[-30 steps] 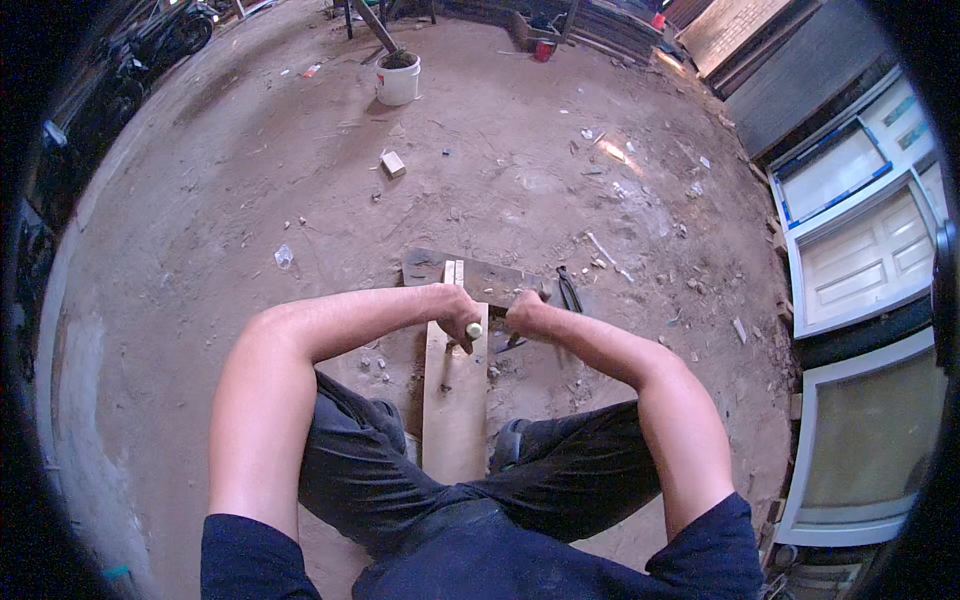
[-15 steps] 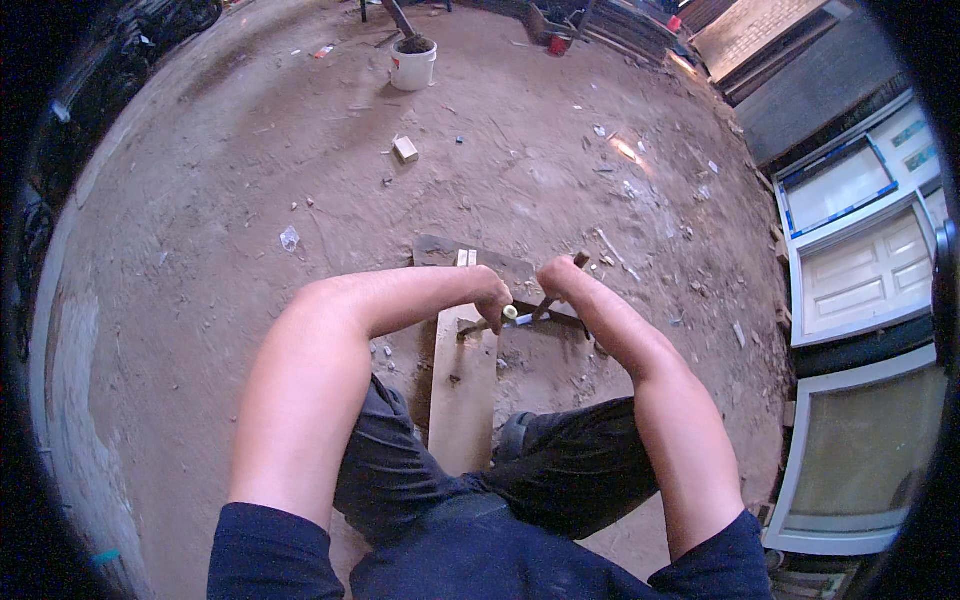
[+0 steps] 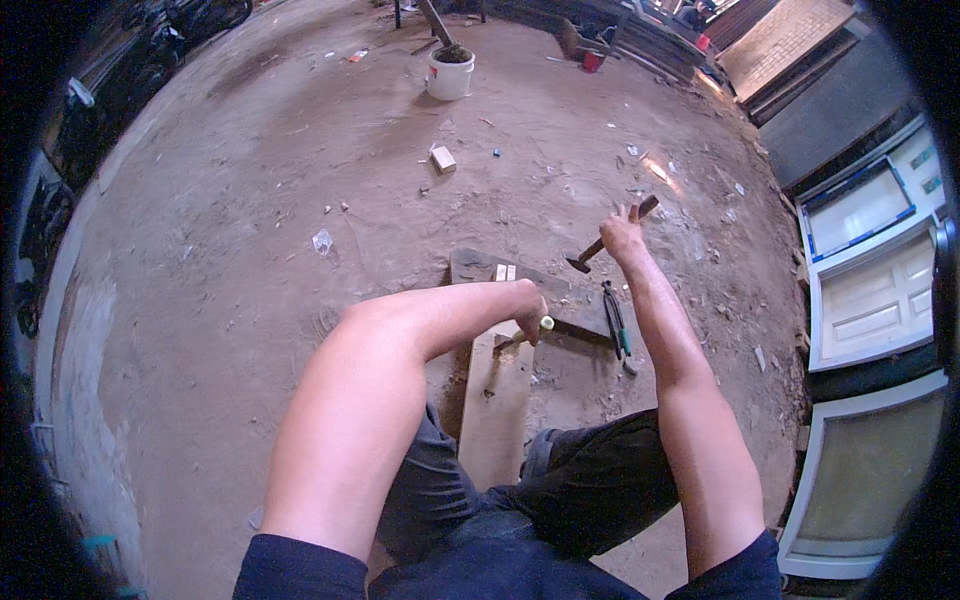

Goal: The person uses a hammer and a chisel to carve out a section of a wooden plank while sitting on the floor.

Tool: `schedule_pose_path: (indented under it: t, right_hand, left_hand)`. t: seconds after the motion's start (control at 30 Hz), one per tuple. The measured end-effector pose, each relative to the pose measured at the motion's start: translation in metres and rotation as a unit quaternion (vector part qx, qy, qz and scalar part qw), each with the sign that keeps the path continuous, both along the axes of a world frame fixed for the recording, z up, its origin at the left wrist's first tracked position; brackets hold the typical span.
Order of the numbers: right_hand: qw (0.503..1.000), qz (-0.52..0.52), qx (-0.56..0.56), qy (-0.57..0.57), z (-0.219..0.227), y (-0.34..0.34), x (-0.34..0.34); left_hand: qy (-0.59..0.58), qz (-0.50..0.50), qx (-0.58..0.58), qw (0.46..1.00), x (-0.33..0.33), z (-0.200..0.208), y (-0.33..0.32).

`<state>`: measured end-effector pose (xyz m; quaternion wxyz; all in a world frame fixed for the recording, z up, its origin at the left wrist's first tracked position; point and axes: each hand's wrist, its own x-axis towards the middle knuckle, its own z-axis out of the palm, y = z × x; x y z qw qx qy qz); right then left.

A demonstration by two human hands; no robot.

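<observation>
My left hand [image 3: 529, 306] is closed around a chisel [image 3: 547, 323] whose pale yellow-green handle end sticks out past the fist. The chisel's blade meets the top of a light wooden board [image 3: 492, 420], next to a dark notch; its tip is hard to make out. The board runs between my legs, and its far part rests on a dark wooden plank [image 3: 470, 266]. Off to the right, my right hand [image 3: 622, 234] grips a hammer [image 3: 592, 252] by its wooden handle. The hammer is raised apart from the chisel, its dark head pointing toward the left.
Pincers [image 3: 617, 322] with a green handle lie by the plank's right end. A small wood block [image 3: 443, 159] and a white bucket [image 3: 450, 80] stand farther off on the dirt floor. White door panels [image 3: 868, 280] lean along the right side.
My right hand has swung the hammer up and away to the right, off the chisel. My left hand still holds the chisel on the board. The whole view has shifted slightly.
</observation>
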<state>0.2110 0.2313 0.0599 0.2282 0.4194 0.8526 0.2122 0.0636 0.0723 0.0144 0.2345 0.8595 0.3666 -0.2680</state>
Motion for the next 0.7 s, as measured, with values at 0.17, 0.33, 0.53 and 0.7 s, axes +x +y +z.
schedule_pose_path:
  t: [0.17,0.33,0.53,0.7]
  right_hand:
    - [0.999,0.042,-0.003,0.023,-0.011,-0.005,-0.028]
    - [0.999,0.02,-0.035,0.018,-0.016,0.001,0.003]
    - [0.996,0.054,-0.057,0.033,-0.009,-0.001,0.002]
    - [0.995,0.021,-0.094,-0.015,-0.024,-0.013,0.028]
  left_hand:
    - [0.043,0.031,-0.101,0.993,-0.004,-0.035,0.008]
    - [0.007,-0.013,-0.083,0.996,0.016,-0.02,0.011]
    - [-0.023,0.01,-0.055,0.998,-0.017,-0.004,0.01]
    - [0.016,0.099,-0.108,0.989,-0.033,-0.002,0.014]
